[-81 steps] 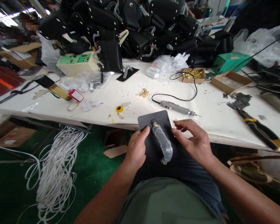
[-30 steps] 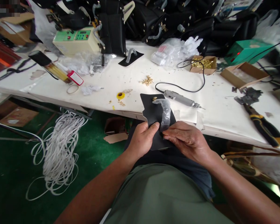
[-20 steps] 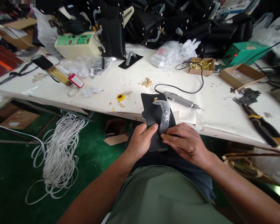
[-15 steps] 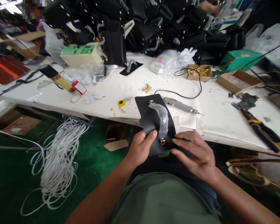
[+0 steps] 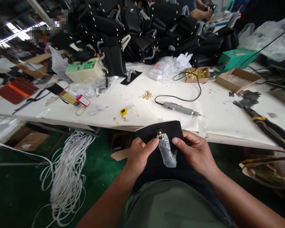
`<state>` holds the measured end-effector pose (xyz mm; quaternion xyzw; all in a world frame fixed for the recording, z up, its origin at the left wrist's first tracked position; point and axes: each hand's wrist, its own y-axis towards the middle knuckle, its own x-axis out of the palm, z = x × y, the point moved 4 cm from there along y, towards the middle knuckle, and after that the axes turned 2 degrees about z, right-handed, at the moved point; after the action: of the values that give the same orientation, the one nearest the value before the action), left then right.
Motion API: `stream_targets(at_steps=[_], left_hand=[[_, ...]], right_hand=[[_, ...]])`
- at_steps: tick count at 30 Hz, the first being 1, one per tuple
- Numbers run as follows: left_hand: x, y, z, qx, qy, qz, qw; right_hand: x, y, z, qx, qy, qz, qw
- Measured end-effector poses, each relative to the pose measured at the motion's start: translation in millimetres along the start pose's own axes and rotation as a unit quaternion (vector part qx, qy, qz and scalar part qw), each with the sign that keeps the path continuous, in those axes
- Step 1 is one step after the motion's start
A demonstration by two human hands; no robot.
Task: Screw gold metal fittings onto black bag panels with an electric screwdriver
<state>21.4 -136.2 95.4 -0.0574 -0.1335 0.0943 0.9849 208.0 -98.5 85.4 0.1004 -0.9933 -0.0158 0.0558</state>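
Observation:
Between my hands, at the table's front edge, is a black leather bag panel [image 5: 173,129] with a plastic-wrapped handle [image 5: 167,152] joined to it by a gold buckle [image 5: 160,136]. My left hand [image 5: 141,153] grips the panel's left side, its thumb beside the buckle. My right hand [image 5: 196,150] pinches the right edge with the thumb on top and fingers behind. The panel's lower part is hidden under the handle and hands. Beyond it on the table lies a grey electric screwdriver [image 5: 180,108] with a black cord.
Small gold fittings [image 5: 147,95] lie loose near a yellow ring [image 5: 123,111]. Black-and-yellow pliers [image 5: 268,128] rest at the right. A cardboard box of gold parts [image 5: 197,75] stands behind, before piled black bags [image 5: 166,34]. White cord [image 5: 67,177] is heaped on the floor.
The panel has been turned and tipped, so its far edge is now nearer to me and the handle points toward my body. My right hand has closed on its right edge.

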Motion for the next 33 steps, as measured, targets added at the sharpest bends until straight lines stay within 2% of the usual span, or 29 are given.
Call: stream_targets(at_steps=[3,8,14,18,25,30,33], left_hand=[[7.3,4.0,11.4,0.021,0.046,0.016,0.999],[18.1,5.0,22.1,0.039,0.086,-0.015,0.995],[16.4,8.1,18.1,0.040,0.091,-0.033,0.994],[13.2,12.6,10.2,0.037,0.033,-0.048,0.998],[7.5,19.7,-0.3,-0.003,-0.049,-0.048,0.998],[10.5,21.0,3.3,-0.058,-0.082,-0.063,0.993],[8.7,19.8,-1.3,-0.101,-0.106,-0.057,0.988]], right_hand=[[-0.3,-1.1,3.3,0.002,0.007,0.011,1.000],[-4.7,0.3,4.1,-0.024,0.003,0.045,0.999],[-7.7,-0.9,4.2,-0.038,-0.039,0.059,0.997],[-5.6,-2.6,-8.5,-0.097,-0.052,0.059,0.992],[-4.9,-9.9,-24.5,-0.156,-0.073,0.032,0.985],[-1.7,-15.3,-36.4,-0.182,-0.083,-0.006,0.980],[1.6,-18.2,-46.2,-0.187,-0.078,-0.025,0.979]])
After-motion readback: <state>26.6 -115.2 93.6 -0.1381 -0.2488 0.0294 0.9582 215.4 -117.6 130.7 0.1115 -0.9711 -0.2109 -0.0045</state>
